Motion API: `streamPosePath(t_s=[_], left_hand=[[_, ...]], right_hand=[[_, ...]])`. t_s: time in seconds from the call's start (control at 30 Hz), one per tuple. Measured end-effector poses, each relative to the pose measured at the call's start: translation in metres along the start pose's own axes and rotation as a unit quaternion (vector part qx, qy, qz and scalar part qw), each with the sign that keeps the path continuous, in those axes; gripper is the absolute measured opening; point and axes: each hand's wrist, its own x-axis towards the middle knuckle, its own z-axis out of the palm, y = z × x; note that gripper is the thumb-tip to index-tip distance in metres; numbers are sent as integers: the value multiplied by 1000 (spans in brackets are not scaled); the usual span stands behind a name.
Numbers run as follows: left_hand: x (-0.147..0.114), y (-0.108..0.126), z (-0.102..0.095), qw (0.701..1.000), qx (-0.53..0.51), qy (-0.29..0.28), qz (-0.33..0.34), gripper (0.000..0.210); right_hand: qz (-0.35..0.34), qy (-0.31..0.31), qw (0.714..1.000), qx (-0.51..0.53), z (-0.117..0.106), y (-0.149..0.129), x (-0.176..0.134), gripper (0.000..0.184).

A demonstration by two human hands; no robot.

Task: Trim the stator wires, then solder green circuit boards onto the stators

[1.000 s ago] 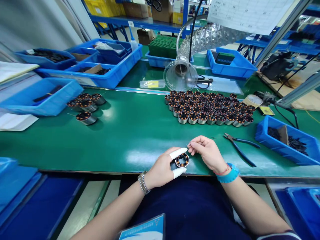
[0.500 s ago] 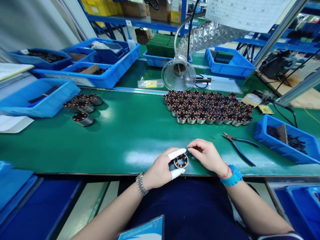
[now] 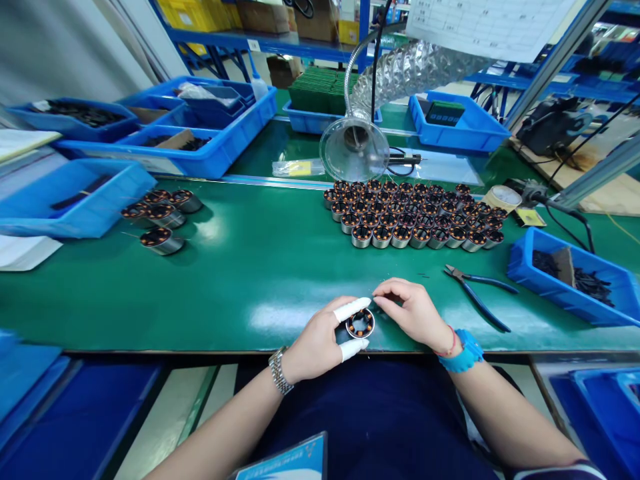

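Near the front edge of the green bench, my left hand (image 3: 320, 339) grips a motor stator (image 3: 361, 323), a metal ring with copper windings inside. White finger cots cover the thumb and index finger on either side of it. Just to the right, my right hand (image 3: 407, 310) has its thumb and fingertips pinched together by the stator's upper right rim. Whatever lies between those fingertips is too small to make out. Wire cutters (image 3: 475, 293) with blue handles lie open to the right of that hand.
Behind my hands stand rows of stators (image 3: 400, 235); several more stators (image 3: 161, 240) are at the left. A blue bin (image 3: 575, 307) of small black pieces sits at the right. A clear extraction hood (image 3: 327, 157) hangs over the back. Blue trays (image 3: 210, 163) fill the rear left.
The view has shifted very slightly. Both hands and the stator keep nearly the same position, and the grip looks unchanged.
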Motion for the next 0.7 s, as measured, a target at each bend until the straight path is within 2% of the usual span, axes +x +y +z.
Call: streamPosePath(t_s=[0.17,0.23,0.33,0.4,0.43,0.5,0.57,0.63,0.7], left_hand=[[0,-1,0,1000,2,-3,-1,55],[1,-2,0,1000,1,-5,-1,55],[1,-2,-1,1000,0,-5,3,54],[2,-2,-1,1000,2,-4,6,53],[1,-2,-1,1000,4,-1,4,53],[1,-2,0,1000,7,6,-11,56],[0,-2,0,999,5,8,-32,60],[0,-1,0,999,-1,6,-43,61],[-1,1,-1,999,-5,6,-44,58]], right_hand=[[-20,2,999,-31,2,2,-1,9],[-66,9,994,-82,7,5,-2,11],[-146,8,970,-194,15,11,-6,18],[-164,3,961,-223,17,12,-8,21],[-157,2,965,-208,16,12,-9,20],[-105,3,985,-135,12,8,-9,17],[-2,-16,999,-35,5,2,-7,20],[108,-64,991,56,-2,-4,-3,22],[175,-110,971,118,-4,-8,1,24]])
